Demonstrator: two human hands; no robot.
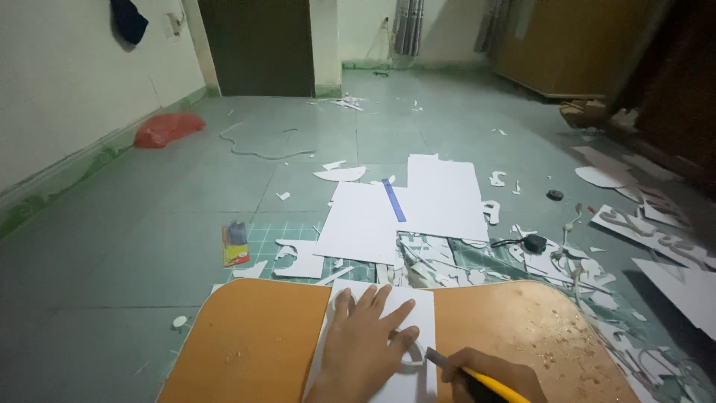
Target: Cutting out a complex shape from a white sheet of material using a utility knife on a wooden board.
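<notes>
Your left hand [365, 336] lies flat and spread on the white sheet [377, 351] at the orange board's [253, 343] near edge; your right hand [488, 377], just right, grips the yellow knife [466, 373], blade pointing left toward the curved cutout [409, 357].

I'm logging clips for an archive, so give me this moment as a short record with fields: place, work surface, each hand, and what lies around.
place: room with green tiled floor
work surface: orange board with a white sheet on it
left hand: flat on the white sheet, fingers spread
right hand: grips a yellow-handled knife, tip at the sheet
around: large white sheets, blue strip, cutting mat, paper scraps, red bag
</notes>
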